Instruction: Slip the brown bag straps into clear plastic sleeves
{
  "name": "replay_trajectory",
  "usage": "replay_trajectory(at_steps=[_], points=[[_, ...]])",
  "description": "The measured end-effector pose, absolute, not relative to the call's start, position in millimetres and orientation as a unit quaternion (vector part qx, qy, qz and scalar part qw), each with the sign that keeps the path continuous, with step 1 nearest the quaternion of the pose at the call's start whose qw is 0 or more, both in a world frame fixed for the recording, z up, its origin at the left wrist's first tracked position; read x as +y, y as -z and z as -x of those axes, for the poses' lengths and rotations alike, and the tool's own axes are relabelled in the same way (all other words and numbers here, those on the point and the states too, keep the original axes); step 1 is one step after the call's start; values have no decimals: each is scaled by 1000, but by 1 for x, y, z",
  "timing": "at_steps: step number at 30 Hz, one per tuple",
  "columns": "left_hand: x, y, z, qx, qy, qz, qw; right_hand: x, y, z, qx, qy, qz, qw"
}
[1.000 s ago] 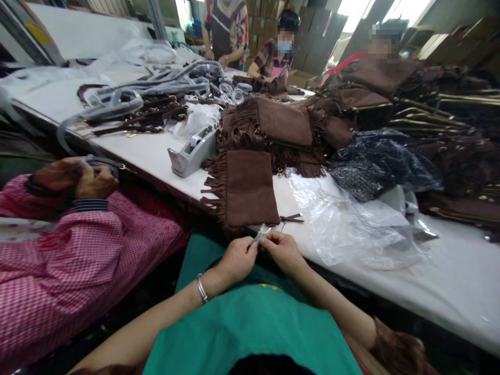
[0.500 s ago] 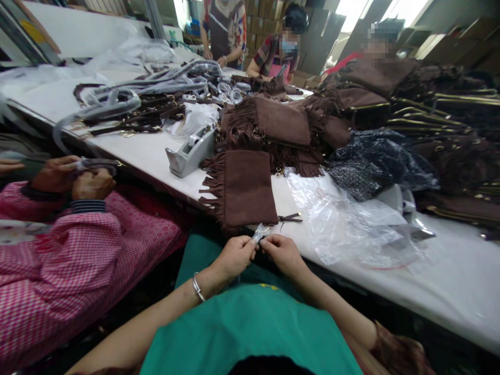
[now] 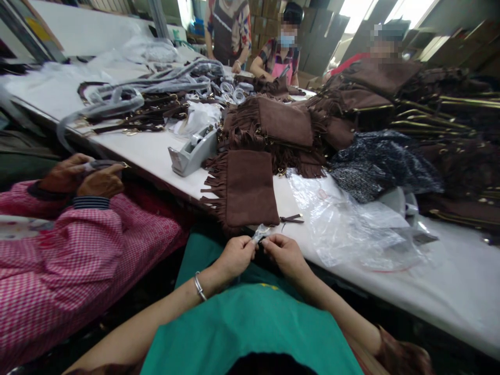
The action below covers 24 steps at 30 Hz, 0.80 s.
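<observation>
A brown suede-like bag (image 3: 252, 190) with fringe along its left side lies on the table edge in front of me. At its lower right corner is a small metal fitting wrapped in clear plastic (image 3: 261, 232). My left hand (image 3: 237, 256) pinches this wrapped fitting between thumb and fingers. Close beside it, my right hand (image 3: 285, 254) is also closed in a pinch, at a small dark bit whose kind I cannot make out. A dark zipper pull (image 3: 292, 219) sticks out from the bag's right side.
A grey tape dispenser (image 3: 194, 152) stands left of the bag. Clear plastic bags (image 3: 347, 224) lie to the right, by another dispenser (image 3: 402, 205). More fringed bags (image 3: 287, 122) are piled behind, with wrapped straps (image 3: 128, 96) at left. A co-worker's hands (image 3: 99, 181) hold a strap at left.
My two hands stay almost in place, with only slight finger movement at the wrapped fitting. At left, the co-worker's hands have shifted on the strap. The view has moved slightly.
</observation>
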<state>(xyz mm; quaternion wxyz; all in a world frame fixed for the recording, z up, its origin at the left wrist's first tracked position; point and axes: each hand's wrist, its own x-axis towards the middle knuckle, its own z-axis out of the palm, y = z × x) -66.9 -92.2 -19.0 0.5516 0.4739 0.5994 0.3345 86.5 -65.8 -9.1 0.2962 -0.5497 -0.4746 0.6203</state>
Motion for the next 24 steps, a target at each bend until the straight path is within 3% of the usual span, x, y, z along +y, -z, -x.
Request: replay_trajectory(at_steps=[9, 24], points=[[-93, 20, 66, 601, -344, -544, 474, -57, 5, -75, -486, -637, 504, 324], [-98, 28, 67, 607, -326, -626, 364, -59, 15, -75, -528, -535, 602, 269]])
